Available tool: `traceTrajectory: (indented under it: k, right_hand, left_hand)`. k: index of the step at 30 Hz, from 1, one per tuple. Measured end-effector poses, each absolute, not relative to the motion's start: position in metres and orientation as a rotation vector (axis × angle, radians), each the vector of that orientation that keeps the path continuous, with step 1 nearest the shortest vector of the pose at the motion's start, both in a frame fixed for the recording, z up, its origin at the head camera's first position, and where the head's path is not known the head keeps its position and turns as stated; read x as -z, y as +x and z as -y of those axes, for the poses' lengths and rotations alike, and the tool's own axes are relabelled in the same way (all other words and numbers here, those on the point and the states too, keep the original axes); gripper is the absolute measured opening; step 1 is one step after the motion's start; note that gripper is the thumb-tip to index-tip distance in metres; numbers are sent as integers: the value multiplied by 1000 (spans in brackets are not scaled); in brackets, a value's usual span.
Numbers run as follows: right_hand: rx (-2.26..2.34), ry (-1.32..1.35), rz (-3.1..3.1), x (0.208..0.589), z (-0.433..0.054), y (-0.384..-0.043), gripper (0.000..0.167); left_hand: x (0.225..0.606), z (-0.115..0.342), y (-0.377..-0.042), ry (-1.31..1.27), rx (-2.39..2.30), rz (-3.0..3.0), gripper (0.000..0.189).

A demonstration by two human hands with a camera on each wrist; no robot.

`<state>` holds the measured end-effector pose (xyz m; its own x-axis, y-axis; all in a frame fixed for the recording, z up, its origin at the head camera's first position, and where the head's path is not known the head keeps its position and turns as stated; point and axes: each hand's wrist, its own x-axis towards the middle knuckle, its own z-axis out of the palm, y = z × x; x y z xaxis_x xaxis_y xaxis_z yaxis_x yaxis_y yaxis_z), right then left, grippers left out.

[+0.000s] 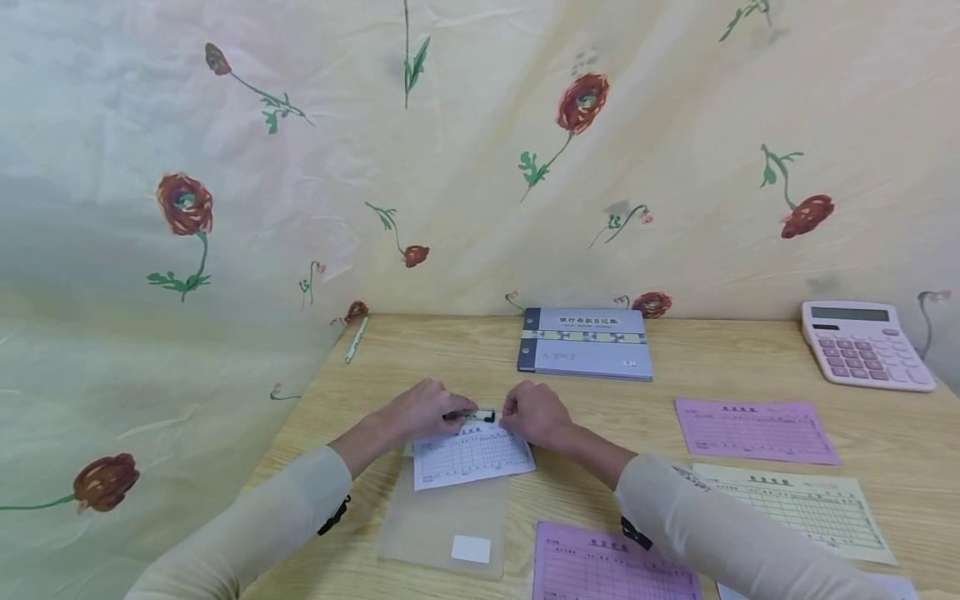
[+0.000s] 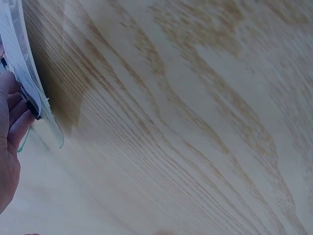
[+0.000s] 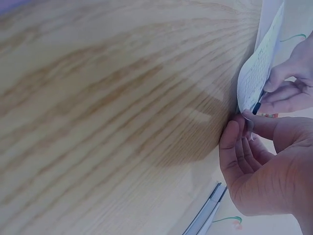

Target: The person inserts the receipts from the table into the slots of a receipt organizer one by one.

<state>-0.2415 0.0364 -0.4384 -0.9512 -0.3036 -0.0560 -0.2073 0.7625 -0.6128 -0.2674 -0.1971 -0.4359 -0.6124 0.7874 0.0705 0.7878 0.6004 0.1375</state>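
Observation:
A translucent board with a white label (image 1: pixel 442 517) lies on the table, and a white printed form (image 1: pixel 468 462) covers its upper part at a slant. At the form's top edge is a metal clip with black ends (image 1: pixel 483 415). My left hand (image 1: pixel 427 410) pinches this clip between thumb and fingers; the left wrist view shows the hand (image 2: pixel 10 127) at its edge. My right hand (image 1: pixel 537 412) pinches the form's upper right corner. In the right wrist view its thumb and index fingertips meet at the curved paper edge (image 3: pixel 252 88).
A blue account book (image 1: pixel 585 343) lies at the back, a pen (image 1: pixel 357 339) to its left. At the right are a pink calculator (image 1: pixel 866 346), a purple form (image 1: pixel 757 432) and a pale green form (image 1: pixel 802 508). Another purple form (image 1: pixel 592 567) lies partly under my right forearm.

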Motion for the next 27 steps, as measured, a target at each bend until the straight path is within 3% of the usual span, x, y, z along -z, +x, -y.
traceTrajectory:
  k: [27]
  right_hand:
    - [874,-340,-2849,441,-30,-248,21]
  left_hand:
    - [436,197,-268,-1405,277,2778,28]
